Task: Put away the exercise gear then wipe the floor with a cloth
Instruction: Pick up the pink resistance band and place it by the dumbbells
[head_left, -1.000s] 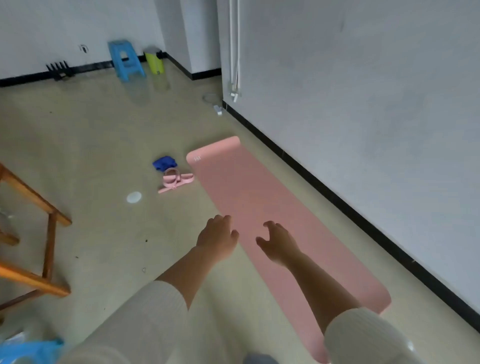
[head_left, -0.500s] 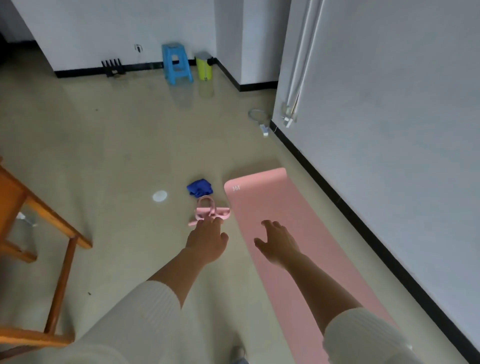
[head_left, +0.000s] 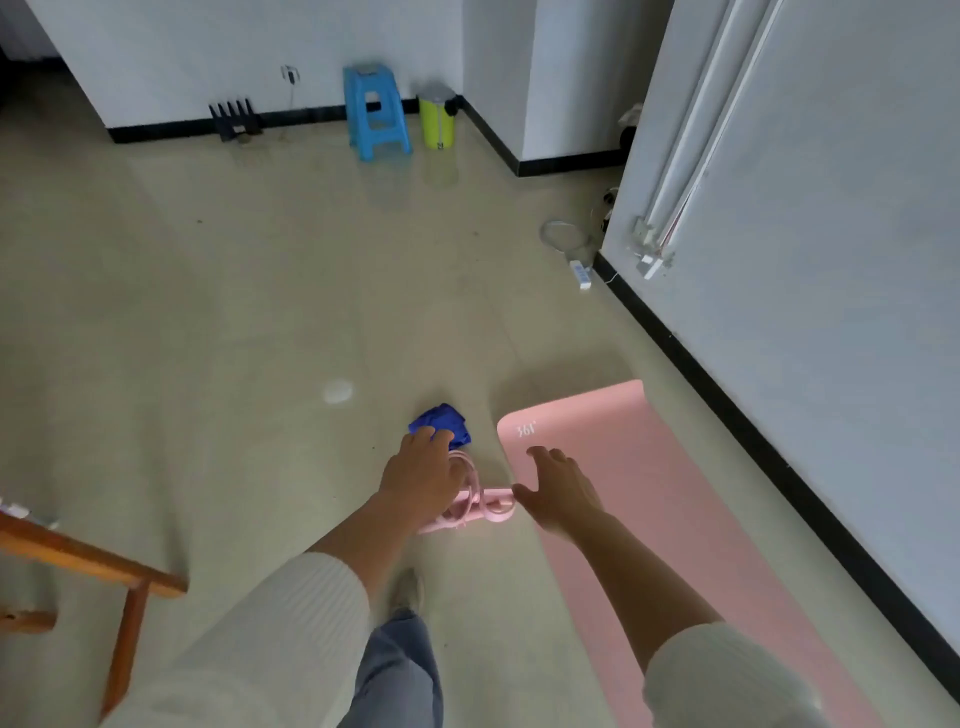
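A pink exercise mat (head_left: 649, 499) lies unrolled on the floor along the right wall. Left of its far end lies a pink pedal puller (head_left: 485, 509), and just beyond it a crumpled blue cloth (head_left: 444, 421). My left hand (head_left: 421, 480) is stretched over the puller, covering its left part, with its fingertips at the near edge of the cloth. I cannot see it grip anything. My right hand (head_left: 561, 493) hangs with fingers spread over the mat's left edge, its thumb next to the puller's right end, holding nothing.
A wooden chair frame (head_left: 104, 566) stands at the left. A blue stool (head_left: 376, 119), a yellow-green bin (head_left: 438, 122) and a black rack (head_left: 234, 117) line the far wall. A white power strip (head_left: 582, 274) lies by the black skirting. My foot (head_left: 408, 592) is below the puller.
I have walked forward along the mat. Both hands reached further out: the left from short of the puller to over it, the right toward the mat's far corner.
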